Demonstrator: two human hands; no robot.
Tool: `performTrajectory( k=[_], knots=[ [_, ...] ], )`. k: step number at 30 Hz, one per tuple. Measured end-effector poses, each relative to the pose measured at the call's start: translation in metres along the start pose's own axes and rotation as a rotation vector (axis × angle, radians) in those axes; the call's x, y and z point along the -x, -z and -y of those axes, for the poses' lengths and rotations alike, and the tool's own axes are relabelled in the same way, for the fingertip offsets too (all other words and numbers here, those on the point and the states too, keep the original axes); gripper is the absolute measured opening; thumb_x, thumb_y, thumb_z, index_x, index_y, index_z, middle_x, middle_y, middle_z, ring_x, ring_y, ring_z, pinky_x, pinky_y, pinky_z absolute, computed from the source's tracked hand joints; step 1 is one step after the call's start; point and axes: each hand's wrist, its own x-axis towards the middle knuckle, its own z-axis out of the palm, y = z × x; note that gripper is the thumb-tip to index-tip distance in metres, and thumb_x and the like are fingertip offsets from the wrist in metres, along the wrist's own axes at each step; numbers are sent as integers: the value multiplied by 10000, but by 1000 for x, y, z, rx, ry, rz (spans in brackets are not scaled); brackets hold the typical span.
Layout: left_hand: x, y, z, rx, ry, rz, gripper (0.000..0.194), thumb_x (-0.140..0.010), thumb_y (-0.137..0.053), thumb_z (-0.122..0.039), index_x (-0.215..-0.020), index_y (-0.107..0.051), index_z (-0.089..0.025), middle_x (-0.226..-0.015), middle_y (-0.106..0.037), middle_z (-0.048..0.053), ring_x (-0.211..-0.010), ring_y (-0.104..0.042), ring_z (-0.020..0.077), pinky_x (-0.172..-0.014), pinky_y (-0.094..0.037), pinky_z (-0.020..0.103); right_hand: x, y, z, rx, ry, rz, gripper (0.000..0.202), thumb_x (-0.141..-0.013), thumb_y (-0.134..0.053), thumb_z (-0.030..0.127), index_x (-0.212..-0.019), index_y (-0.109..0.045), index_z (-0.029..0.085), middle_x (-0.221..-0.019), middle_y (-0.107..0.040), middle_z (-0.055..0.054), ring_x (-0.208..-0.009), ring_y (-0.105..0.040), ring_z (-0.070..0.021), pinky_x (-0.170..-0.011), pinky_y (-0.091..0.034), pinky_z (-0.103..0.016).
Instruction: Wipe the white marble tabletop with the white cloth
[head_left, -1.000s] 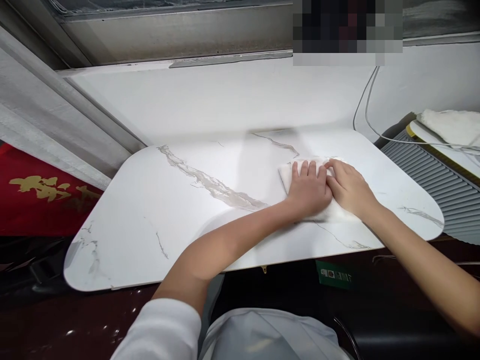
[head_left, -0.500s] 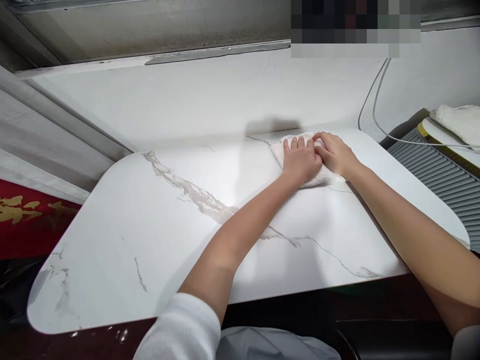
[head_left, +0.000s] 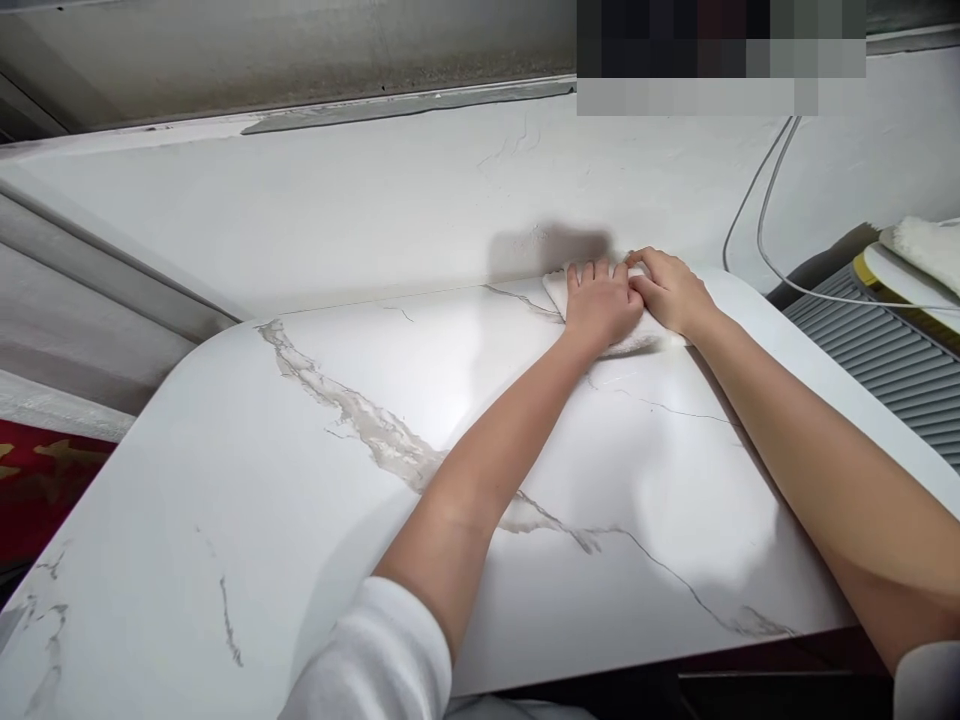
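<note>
A white sleeve (head_left: 375,640) crossed the near edge of the white, grey-veined table (head_left: 300,560). Past the left edge showed a red cloth (head_left: 45,495). Farther in, close to the far right corner, the left hand (head_left: 606,308) lay open, its fingers stretched flat over a white rag (head_left: 651,333). The right hand (head_left: 671,290) bent over the rag's right part, touching the left; whether it gripped any fabric could not be told. The rag rested by the far edge. Behind that edge rose a white wall (head_left: 360,210), with thin cables (head_left: 760,235) hanging beyond the far right corner.
</note>
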Motion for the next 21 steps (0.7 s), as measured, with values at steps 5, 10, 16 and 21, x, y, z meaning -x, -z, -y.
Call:
performTrajectory(
  k=[5, 10, 16, 21],
  knots=[
    [15, 1, -8, -33, 25, 11, 516, -996, -248, -254, -1458, -455, -152, -1548, -441, 95, -1476, -309, 243, -1258, -129, 484, 15, 4, 7, 5, 3, -5, 366, -915, -371, 352, -1188, -597, 260, -1243, -658, -105, -1193, -545, -346, -940, -456, -522],
    [58, 6, -38, -94, 10, 91, 553, -1001, -244, -270, -1518, -365, -113, -1611, -344, 121, -1514, -235, 310, -1236, -140, 571, 66, 25, 18, 20, -9, 44, 381, -919, -328, 347, -1178, -591, 250, -1314, -639, -94, -1252, -548, -334, -1018, -448, -531],
    [128, 13, -88, -115, -141, 166, 606, -1004, -256, -304, -1533, -309, -13, -1630, -269, 192, -1524, -127, 399, -1204, -167, 651, 159, 59, 13, 58, -76, 72, 381, -896, -328, 321, -1212, -535, 267, -1464, -540, -93, -1381, -461, -310, -1127, -397, -529],
    [175, 13, -118, -46, -183, 165, 646, -988, -289, -337, -1546, -285, -11, -1645, -219, 198, -1528, -101, 401, -1203, -195, 651, 222, 77, 1, 85, -97, 71, 398, -925, -315, 392, -1270, -501, 325, -1485, -516, -79, -1406, -441, -319, -1153, -384, -565]
  ],
)
